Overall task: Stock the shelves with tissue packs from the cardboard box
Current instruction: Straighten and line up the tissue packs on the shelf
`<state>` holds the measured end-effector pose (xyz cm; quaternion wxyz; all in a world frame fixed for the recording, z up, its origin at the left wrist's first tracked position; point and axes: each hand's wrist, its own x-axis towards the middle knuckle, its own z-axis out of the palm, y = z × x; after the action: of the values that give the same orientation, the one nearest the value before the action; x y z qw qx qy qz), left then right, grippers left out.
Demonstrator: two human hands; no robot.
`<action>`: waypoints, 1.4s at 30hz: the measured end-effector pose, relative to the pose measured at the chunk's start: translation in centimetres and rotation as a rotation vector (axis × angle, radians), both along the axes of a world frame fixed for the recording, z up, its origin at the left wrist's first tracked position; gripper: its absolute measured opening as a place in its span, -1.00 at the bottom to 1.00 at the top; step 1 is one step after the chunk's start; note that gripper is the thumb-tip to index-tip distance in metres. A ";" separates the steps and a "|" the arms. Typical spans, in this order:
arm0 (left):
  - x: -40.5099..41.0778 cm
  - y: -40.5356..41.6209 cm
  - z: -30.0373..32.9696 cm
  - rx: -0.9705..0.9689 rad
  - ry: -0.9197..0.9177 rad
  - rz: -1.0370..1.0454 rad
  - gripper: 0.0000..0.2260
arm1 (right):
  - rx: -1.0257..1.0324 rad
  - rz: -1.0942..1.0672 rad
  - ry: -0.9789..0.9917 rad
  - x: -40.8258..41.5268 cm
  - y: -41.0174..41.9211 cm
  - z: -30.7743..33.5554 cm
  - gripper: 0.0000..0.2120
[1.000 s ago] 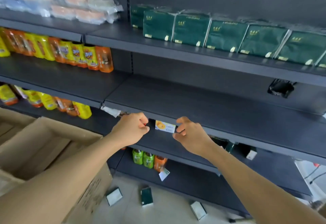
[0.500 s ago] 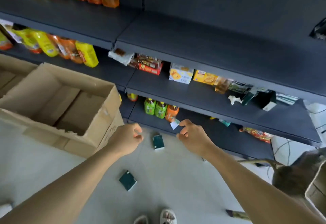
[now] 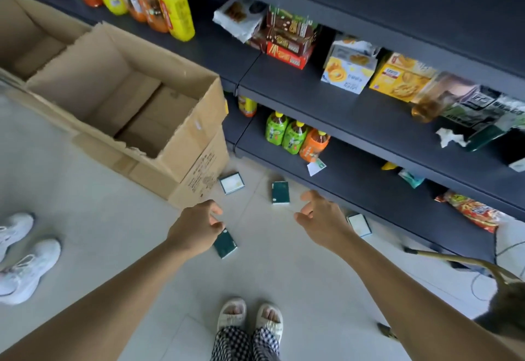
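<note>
Left hand [image 3: 196, 228], loosely curled, half hides a green tissue pack [image 3: 225, 244]; right hand [image 3: 321, 218] spread, holding nothing.

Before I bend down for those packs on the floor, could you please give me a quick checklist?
1. Left hand free: ok, holds nothing.
2. Right hand free: ok, fingers loose.
3. Packs within sight: ok, near pack by the left hand, far pack ahead, two white-faced ones.
4. Packs undamaged: cannot tell.
5. Box holding more packs: not ok, looks empty.
6. Floor between feet and packs unobstructed: ok.
</note>
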<state>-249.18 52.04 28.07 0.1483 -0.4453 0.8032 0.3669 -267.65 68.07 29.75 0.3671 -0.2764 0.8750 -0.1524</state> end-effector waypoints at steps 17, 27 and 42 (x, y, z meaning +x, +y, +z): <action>5.8 -4.8 -19.2 0.062 -0.121 -0.061 -0.62 | 0.058 -0.005 -0.090 7.2 -5.9 -17.9 -0.63; 8.2 -4.2 -42.2 0.092 -0.225 -0.016 -0.47 | 0.057 0.207 -0.102 10.1 -9.1 -42.3 -0.46; 11.1 -8.1 -59.3 -0.014 -0.170 0.128 -0.45 | 0.052 0.965 0.296 12.6 -17.3 -66.1 -0.31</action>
<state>-238.10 43.94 -31.26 0.1888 -0.5264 0.7601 0.3309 -255.10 50.74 -36.35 0.2746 -0.6587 0.6937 0.0971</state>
